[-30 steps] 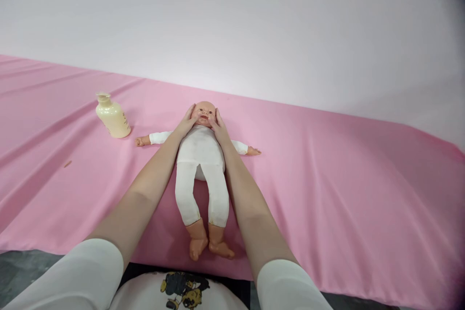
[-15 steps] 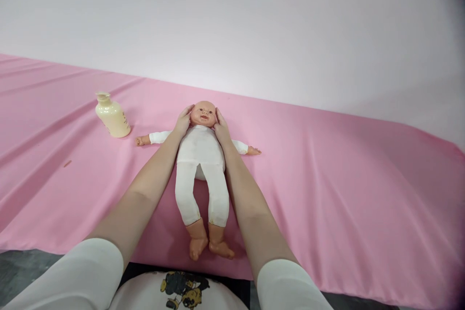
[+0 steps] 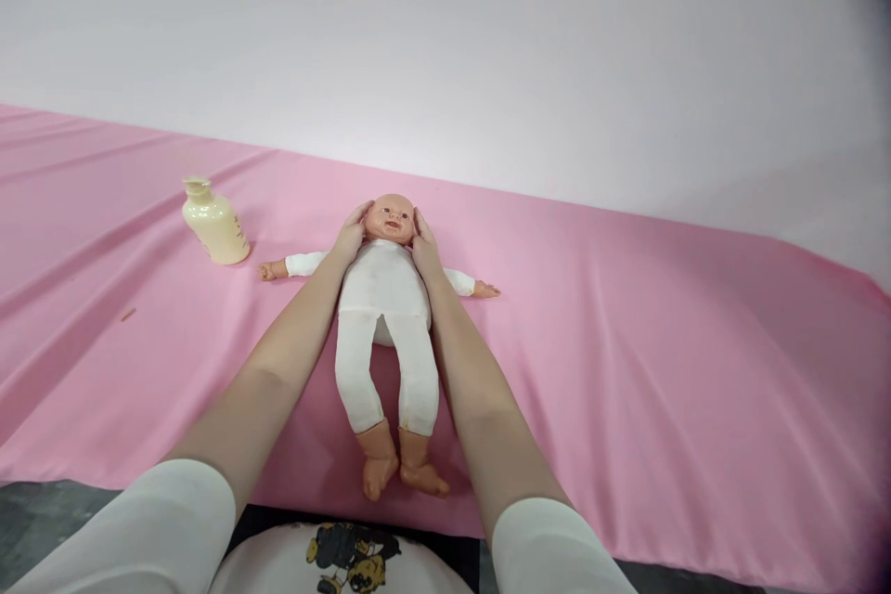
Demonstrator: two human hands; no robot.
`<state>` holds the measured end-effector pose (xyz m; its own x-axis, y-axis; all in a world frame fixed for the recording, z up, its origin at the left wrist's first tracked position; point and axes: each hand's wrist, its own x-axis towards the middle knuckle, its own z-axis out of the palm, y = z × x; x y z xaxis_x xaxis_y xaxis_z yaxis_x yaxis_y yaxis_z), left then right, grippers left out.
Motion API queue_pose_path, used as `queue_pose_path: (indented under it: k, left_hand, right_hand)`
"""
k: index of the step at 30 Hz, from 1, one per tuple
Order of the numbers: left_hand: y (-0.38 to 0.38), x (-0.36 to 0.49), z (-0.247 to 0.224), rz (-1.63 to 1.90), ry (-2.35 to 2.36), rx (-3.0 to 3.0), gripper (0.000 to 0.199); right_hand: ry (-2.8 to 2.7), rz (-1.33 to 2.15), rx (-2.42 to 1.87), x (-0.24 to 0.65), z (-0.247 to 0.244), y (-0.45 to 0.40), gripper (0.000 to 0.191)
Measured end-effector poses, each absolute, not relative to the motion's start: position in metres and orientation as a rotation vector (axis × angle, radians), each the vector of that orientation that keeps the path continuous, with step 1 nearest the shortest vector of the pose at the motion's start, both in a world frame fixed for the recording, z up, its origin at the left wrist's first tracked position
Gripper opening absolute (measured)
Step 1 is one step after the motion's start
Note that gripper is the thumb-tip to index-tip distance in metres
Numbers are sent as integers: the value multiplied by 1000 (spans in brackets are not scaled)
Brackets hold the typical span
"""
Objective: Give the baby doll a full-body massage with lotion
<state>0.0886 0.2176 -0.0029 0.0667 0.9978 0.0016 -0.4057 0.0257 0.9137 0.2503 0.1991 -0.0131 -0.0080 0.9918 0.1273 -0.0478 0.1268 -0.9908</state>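
A baby doll (image 3: pixel 384 283) in white clothes lies on its back on a pink cloth, arms spread and bare feet toward me. My left hand (image 3: pixel 354 230) is pressed to the side of its head at the left, fingers pointing away from me. On the other side of the head, my right hand (image 3: pixel 423 243) rests in the same way. The two hands hold the head between them. Part of each hand's fingers is hidden behind the head.
A cream-coloured pump bottle (image 3: pixel 219 227) stands left of the doll. The pink cloth (image 3: pixel 661 371) has folds and a small brown mark at the left. Beyond it rises a white surface (image 3: pixel 418 46).
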Motion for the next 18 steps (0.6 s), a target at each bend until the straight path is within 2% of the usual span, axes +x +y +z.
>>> queue_pose_path:
  k: [3, 6, 9, 11, 13, 15, 18]
  left_hand:
    - [219, 91, -2, 1339, 876, 895, 61]
    - [222, 91, -2, 1328, 921, 878, 54]
    - [226, 89, -6, 1304, 987, 948, 48]
    - [228, 87, -9, 1293, 974, 1058, 49]
    - [227, 85, -11, 1296, 935, 1173, 60]
    - [225, 83, -11, 1292, 914, 1262, 80]
    - [220, 82, -8, 1246, 912, 1309, 102]
  right_hand:
    - [-1170, 1196, -1047, 251, -11, 199, 71]
    - [-1136, 1177, -1050, 251, -12, 200, 72]
    - [-1184, 1161, -1051, 253, -14, 202, 79]
    - [-1250, 1124, -1051, 254, -16, 202, 91]
    - [-1305, 1092, -1045, 255, -18, 202, 109]
    - [-1333, 1102, -1031, 255, -19, 201, 123]
    - [-1330, 1152, -1000, 254, -18, 198, 131]
